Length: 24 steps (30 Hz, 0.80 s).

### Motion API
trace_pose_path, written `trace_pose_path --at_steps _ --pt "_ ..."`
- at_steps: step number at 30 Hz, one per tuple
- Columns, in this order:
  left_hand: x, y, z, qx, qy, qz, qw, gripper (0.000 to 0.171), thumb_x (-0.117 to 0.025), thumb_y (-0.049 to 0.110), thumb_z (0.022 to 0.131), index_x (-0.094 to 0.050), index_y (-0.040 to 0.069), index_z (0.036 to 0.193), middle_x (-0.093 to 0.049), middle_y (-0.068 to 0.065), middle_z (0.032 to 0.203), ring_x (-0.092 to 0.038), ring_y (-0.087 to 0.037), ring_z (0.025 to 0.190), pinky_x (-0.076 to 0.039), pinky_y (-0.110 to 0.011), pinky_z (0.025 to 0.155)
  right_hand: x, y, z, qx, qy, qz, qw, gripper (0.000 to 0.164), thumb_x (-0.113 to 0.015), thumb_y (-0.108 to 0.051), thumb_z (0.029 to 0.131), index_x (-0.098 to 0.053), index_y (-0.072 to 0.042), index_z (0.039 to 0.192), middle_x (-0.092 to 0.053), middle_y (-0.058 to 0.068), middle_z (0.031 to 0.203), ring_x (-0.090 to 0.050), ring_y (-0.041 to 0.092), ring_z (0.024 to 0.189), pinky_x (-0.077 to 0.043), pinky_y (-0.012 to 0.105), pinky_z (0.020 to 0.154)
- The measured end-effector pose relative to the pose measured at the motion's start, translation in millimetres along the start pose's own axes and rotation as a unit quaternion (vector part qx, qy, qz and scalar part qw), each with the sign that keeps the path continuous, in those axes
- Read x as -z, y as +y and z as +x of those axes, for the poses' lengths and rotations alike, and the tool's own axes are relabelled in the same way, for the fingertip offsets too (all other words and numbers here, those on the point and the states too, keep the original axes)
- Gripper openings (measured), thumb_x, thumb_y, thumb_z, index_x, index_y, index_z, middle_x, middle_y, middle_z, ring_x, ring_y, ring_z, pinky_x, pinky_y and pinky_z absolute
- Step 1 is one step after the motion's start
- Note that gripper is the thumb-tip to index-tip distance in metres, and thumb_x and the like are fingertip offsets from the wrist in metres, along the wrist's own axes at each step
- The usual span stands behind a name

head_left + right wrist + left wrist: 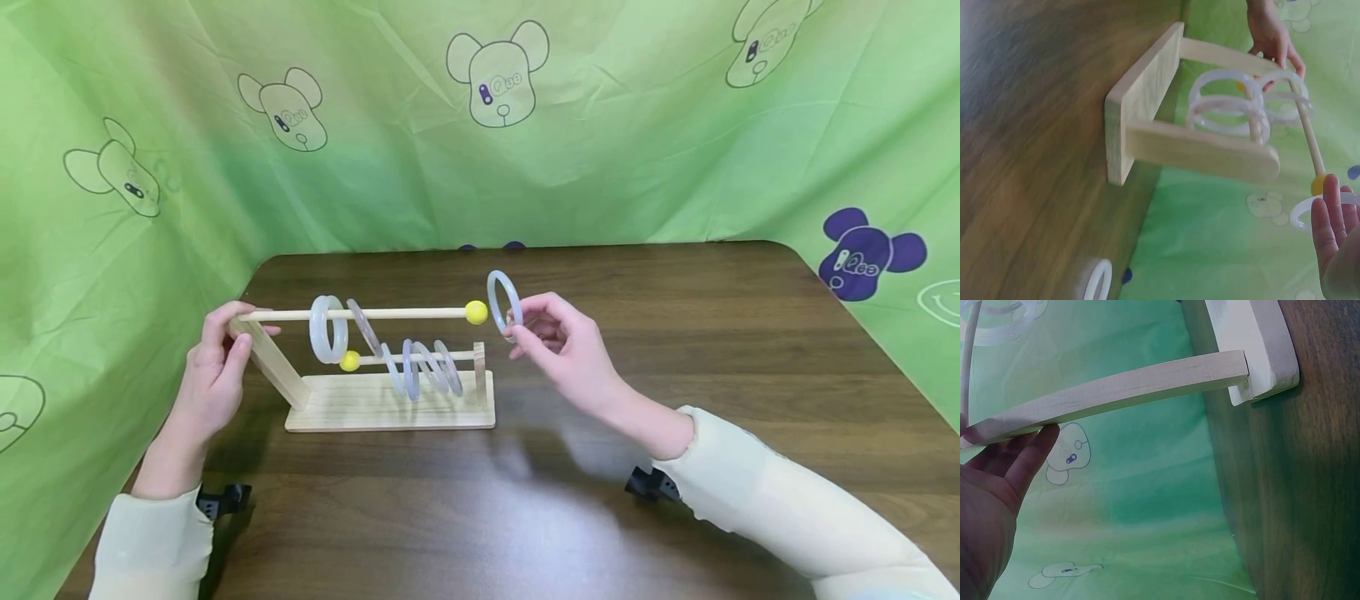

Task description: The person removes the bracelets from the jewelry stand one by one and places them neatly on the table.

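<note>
A wooden bangle stand (390, 408) carries two rods with yellow ball ends. My left hand (213, 371) grips the top of its tall post (1147, 381), fingers behind and thumb in front. My right hand (566, 354) pinches a pale bluish bangle (504, 298) between thumb and fingers, just right of the upper rod's yellow ball (476, 312). Two whitish bangles (318, 329) and a tilted greyish-purple bangle (363, 327) hang on the upper rod (420, 313). Several pale bangles (410, 371) hang along the lower rod, above the base.
The stand rests on a dark wooden table (675, 333). Green cloth (390, 183) with bear drawings rises behind and at the sides. In the right wrist view, a white ring (1099, 281) shows near the bottom edge, over the table. The short post (480, 371) supports the lower rod.
</note>
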<state>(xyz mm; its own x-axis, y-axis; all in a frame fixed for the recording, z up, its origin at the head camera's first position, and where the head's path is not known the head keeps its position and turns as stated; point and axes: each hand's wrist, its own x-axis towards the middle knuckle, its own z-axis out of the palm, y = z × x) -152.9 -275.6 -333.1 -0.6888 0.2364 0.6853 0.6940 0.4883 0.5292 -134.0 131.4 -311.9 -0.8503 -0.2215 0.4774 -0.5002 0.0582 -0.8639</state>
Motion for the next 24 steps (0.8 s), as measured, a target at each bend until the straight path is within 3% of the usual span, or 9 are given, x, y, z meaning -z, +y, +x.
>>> trace_pose_path --at_steps 11,16,24 --pt "-0.4 -0.4 0.4 -0.011 0.005 -0.001 0.9999 0.031 -0.04 -0.011 0.096 -0.041 -0.008 0.127 -0.066 0.008 0.104 -0.059 -0.001 0.101 -0.04 -0.016 0.082 34.4 7.8 2.2 0.025 0.033 -0.079 0.996 0.014 -0.057 0.01 0.091 -0.059 0.011 0.105 -0.064 0.021 0.085 -0.063 0.011 0.065 -0.053 0.024 0.063" --pt "0.3 -1.8 -0.1 -0.003 0.0 0.001 1.0 0.031 -0.039 -0.01 0.097 -0.041 -0.008 0.128 -0.066 0.003 0.103 -0.059 -0.002 0.101 -0.04 -0.016 0.082 50.7 12.6 5.0 0.044 0.036 -0.118 0.991 0.016 -0.056 0.01 0.092 -0.062 0.008 0.107 -0.066 0.017 0.083 -0.063 0.01 0.063 -0.052 0.021 0.061" --pt "0.7 -0.6 -0.8 0.009 -0.006 0.008 0.9999 0.029 -0.039 -0.004 0.099 -0.04 -0.009 0.128 -0.066 0.002 0.104 -0.058 -0.002 0.103 -0.04 -0.017 0.083 73.0 28.8 10.7 0.091 0.005 -0.206 0.974 0.021 -0.059 0.011 0.09 -0.063 0.003 0.109 -0.067 0.006 0.083 -0.062 0.011 0.062 -0.049 0.017 0.06"
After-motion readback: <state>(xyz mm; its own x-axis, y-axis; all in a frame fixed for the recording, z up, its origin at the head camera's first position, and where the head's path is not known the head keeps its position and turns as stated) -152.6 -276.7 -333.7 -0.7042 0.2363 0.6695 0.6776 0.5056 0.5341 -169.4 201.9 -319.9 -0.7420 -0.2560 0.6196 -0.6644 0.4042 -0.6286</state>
